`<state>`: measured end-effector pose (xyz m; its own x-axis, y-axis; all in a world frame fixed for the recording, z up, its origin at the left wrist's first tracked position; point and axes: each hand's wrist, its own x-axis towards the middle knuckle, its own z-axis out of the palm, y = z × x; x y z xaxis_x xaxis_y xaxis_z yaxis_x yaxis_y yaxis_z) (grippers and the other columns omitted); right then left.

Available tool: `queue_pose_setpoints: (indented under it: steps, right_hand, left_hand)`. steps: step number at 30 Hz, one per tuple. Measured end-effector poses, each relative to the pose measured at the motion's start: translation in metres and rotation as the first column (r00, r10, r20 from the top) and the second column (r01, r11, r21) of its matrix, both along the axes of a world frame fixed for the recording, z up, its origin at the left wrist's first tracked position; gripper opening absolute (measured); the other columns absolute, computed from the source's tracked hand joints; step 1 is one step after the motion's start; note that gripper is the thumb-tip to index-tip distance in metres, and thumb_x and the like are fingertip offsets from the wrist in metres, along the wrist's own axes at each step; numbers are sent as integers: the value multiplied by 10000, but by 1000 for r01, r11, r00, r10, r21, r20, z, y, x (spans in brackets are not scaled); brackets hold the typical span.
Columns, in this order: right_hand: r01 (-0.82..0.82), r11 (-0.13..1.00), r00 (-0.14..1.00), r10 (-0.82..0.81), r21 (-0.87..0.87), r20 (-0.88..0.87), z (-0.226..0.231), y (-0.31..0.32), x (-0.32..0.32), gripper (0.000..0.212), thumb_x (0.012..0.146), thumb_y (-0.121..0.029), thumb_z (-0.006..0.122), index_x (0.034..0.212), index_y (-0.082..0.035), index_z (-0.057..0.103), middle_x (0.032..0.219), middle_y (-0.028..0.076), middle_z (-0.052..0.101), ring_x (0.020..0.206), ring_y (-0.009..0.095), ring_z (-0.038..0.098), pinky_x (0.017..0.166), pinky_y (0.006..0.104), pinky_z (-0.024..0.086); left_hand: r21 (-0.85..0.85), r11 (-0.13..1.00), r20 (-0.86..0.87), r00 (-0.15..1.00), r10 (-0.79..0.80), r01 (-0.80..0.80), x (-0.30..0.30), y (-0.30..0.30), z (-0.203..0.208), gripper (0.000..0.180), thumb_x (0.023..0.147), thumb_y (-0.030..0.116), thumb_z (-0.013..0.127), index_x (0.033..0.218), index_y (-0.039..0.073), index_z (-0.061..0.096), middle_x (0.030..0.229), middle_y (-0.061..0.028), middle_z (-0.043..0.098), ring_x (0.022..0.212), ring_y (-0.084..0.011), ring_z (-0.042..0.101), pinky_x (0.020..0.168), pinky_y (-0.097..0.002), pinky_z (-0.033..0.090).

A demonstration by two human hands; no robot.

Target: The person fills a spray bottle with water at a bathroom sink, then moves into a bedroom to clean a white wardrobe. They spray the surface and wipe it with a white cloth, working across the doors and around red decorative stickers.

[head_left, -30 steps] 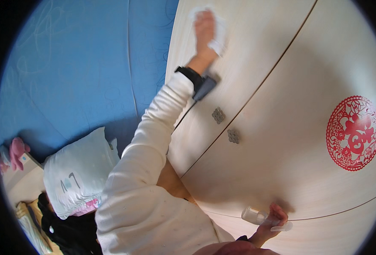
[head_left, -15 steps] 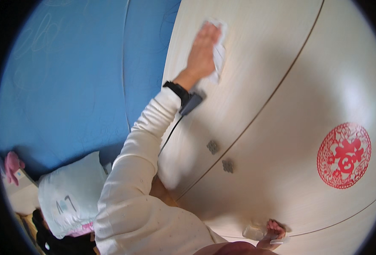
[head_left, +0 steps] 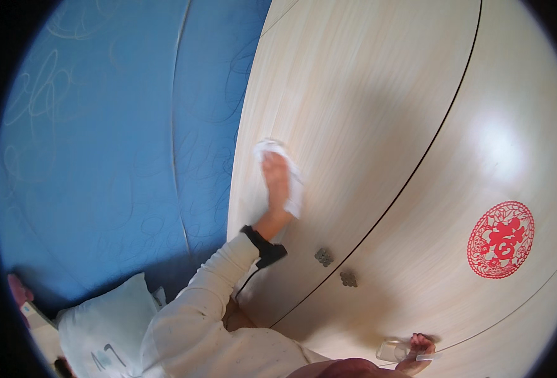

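Observation:
My left hand (head_left: pixel 277 183), blurred by motion, presses a white cloth (head_left: pixel 296 198) flat against the pale wood-grain cabinet door (head_left: pixel 367 113). The cloth shows around the fingertips and along the hand's right side. A black strap (head_left: pixel 259 242) with a dark device and a cable circles that wrist, just past a white sleeve. At the lower right, my right hand (head_left: pixel 420 348) curls around a clear, bottle-like container (head_left: pixel 392 350). A white piece sticks out on the other side of those fingers; its kind is hard to make out.
Two grey ornamental knobs (head_left: pixel 323 256) flank the dark seam between the doors. On the right door is a round red paper-cut (head_left: pixel 501 240). A blue wall (head_left: pixel 102 138) with scribbles borders the cabinet at left. A pale stuffed bag (head_left: pixel 102 327) lies below it.
My left hand has slid down and slightly left over the door with the cloth. My right hand still holds the clear container, and the view has shifted a little.

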<state>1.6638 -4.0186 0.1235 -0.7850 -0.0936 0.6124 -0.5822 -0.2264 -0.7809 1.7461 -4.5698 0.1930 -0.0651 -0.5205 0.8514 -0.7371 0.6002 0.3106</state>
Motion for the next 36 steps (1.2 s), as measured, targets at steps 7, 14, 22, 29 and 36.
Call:
queue_pose_setpoints:
  steps: [7,14,22,29,36]
  right_hand:
    - [154,988,988,-154,-21,26,-12,-9,8,485,884,-416,569,1072,31,580,995,167,623,938,266,609,859,387,514]
    - [165,982,966,-143,-91,213,0,-18,3,395,852,-301,616,1039,45,582,966,174,628,922,268,615,852,393,526]
    - [38,989,985,-13,-145,170,-17,-2,-6,359,817,-252,630,999,54,587,940,176,633,902,271,619,837,397,536]
    - [152,951,908,-27,-270,417,-8,-11,-4,368,827,-309,639,878,53,592,853,164,633,832,266,618,790,380,548]
    - [193,948,950,-116,-252,292,-7,-16,-5,410,894,-368,565,851,39,592,812,161,626,766,255,612,738,371,537]
  left_hand:
    - [-661,437,348,765,-541,610,6,98,230,603,769,170,581,1342,22,464,1413,-199,422,1380,-386,304,1103,-564,223]
    - [-724,663,-126,908,-399,191,22,-44,429,700,698,79,639,1345,-61,409,1325,-222,480,1250,-371,427,1045,-438,335]
    - [-297,923,-456,813,-362,244,39,-131,326,771,839,252,576,1491,47,220,1536,-207,243,1432,-358,208,1159,-455,171]
    - [-514,824,-165,914,-370,240,6,19,225,735,790,113,528,1447,-63,248,1527,-251,215,1433,-426,146,1163,-513,113]
    - [-709,326,440,754,-488,625,-4,139,333,826,652,-39,506,1451,40,316,1517,-164,292,1400,-408,241,1131,-530,197]
